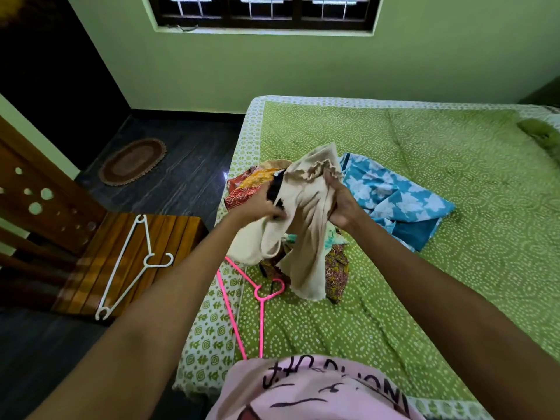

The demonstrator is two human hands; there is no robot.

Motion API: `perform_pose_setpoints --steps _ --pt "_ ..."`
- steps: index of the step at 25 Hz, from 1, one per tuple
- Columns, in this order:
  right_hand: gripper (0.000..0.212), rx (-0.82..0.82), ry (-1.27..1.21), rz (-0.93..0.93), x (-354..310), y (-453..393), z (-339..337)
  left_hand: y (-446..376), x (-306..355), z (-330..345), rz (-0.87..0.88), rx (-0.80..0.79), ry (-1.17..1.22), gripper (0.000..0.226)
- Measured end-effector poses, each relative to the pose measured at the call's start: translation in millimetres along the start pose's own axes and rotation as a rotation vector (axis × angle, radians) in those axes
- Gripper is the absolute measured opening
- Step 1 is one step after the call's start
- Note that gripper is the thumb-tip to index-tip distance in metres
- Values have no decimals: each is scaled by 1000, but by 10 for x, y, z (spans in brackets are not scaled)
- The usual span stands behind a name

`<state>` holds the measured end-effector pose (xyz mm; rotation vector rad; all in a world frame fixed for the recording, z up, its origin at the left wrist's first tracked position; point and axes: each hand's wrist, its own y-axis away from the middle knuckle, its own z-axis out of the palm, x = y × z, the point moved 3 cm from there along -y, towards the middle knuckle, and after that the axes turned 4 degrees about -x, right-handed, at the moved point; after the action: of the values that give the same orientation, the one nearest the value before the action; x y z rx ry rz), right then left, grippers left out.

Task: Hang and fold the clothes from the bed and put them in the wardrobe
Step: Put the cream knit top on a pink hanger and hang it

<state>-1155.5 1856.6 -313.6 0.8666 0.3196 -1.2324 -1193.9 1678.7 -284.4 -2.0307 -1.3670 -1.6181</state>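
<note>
While clothes lie heaped on the bed (394, 298), both hands (303, 204) grip a cream garment (306, 207).

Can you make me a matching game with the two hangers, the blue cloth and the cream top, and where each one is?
Things:
1. white hanger
2. pink hanger
3. blue cloth
4. cream top

Places:
A. held up in both hands
B. on the wooden chair
C. spread on the bed, right of the clothes pile
D. on the bed's near edge, below the clothes pile

Pairs: 1-B, 2-D, 3-C, 4-A
</note>
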Motion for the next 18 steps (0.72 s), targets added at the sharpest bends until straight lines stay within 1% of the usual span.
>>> perform_pose_setpoints --steps 1,2,3,4,6,7,9,10,11,12,14,15,16,17,18 --pt "47 -35 -26 -29 -45 -6 40 -11 -105 80 -32 -75 -91 99" --pt "52 -51 -46 -56 -94 4 96 0 -194 170 -46 -113 -129 106" --pt "57 -49 -71 -79 -136 -2 138 16 -261 253 -37 -107 -121 104" --pt "60 -22 -101 -87 -173 14 179 33 -299 326 -46 -61 -96 97" --pt "63 53 -162 -107 -247 -4 161 10 -389 398 -74 95 -64 74" --pt "63 93 -185 -124 -288 -12 113 4 -433 382 -98 181 -59 56" --pt "65 129 -221 -136 -363 -10 -3 38 -441 257 -129 320 31 5" --pt "63 154 -216 -138 -386 0 -73 39 -449 166 -130 373 95 17" --pt "59 149 -226 -148 -413 -17 -137 49 -439 88 -140 393 146 30" --pt "55 142 -216 -135 -444 0 -161 46 -438 13 -140 409 217 35" --pt "49 116 -166 -119 -495 26 -198 55 -377 -118 -101 428 420 29" --pt "48 104 -123 -104 -520 36 -208 53 -341 -176 -58 391 507 27" --pt "48 92 -71 -83 -565 62 -211 50 -307 -241 -18 313 502 35" --pt "44 73 -24 -70 -614 86 -219 68 -244 -317 30 219 365 45" --pt "38 70 26 -69 -658 114 -239 81 -188 -388 63 125 131 48"
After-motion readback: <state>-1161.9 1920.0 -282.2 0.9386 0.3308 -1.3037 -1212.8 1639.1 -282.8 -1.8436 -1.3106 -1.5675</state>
